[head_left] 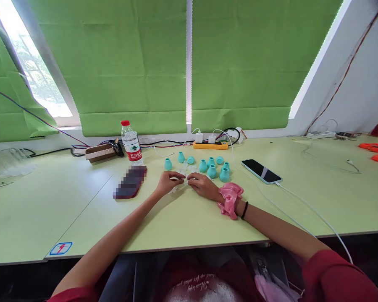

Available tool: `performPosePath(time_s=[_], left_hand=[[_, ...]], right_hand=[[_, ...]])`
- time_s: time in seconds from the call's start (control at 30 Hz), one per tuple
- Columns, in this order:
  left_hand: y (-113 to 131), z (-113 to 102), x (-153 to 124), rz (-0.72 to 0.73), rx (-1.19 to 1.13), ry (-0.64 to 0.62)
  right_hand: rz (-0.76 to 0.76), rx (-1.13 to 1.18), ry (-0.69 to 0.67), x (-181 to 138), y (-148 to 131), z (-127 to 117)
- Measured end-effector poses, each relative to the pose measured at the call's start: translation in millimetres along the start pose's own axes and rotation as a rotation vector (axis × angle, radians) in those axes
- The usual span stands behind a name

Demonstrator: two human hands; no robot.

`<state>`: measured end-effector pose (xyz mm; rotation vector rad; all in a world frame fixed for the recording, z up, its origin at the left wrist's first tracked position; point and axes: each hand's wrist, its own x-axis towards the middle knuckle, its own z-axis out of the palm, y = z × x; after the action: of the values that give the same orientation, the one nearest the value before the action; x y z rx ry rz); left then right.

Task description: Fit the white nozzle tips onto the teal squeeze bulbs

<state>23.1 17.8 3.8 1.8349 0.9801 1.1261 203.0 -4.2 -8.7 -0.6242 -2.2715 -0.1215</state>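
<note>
We pinch a small clear plastic piece (183, 183) between our left hand (169, 182) and right hand (202, 184), fingers curled shut on it, low over the green table (182, 222) just before the teal bulbs (211, 168), steadying it from both ends

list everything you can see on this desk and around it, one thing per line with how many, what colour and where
teal bulbs: about nine, teal, clustered just beyond the hands
small clear piece: one, clear or whitish, held between both hands
water bottle: one, clear with red cap, back left of centre
phone: one, dark screen, right of the bulbs, on a white cable
power strip: one, orange, at the back by the window
cardboard box: one, brown, left of the bottle
desk: pale green
blinds: green, over the window
scrunchie: one, pink, on the right wrist
left hand: fingers on the clear piece
right hand: fingers on the clear piece
</note>
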Motion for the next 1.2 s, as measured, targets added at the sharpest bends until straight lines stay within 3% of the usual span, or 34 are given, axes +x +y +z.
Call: performPosePath(time_s=[0.4, 0.67, 1.2], left_hand=[[5.5, 2.2, -4.5, 0.007, 0.050, 0.059], [11.5, 2.6, -6.9, 0.014, 0.100, 0.007], [7.9, -1.6, -6.8, 0.050, 0.216, -0.064]], right_hand=[[0.093, 0.053, 0.043, 2.4, -5.2, -0.9], [0.148, 0.081, 0.048, -0.3, -4.3, 2.1], [0.114, 0.077, 0.016, -1.0, -4.6, 2.8]])
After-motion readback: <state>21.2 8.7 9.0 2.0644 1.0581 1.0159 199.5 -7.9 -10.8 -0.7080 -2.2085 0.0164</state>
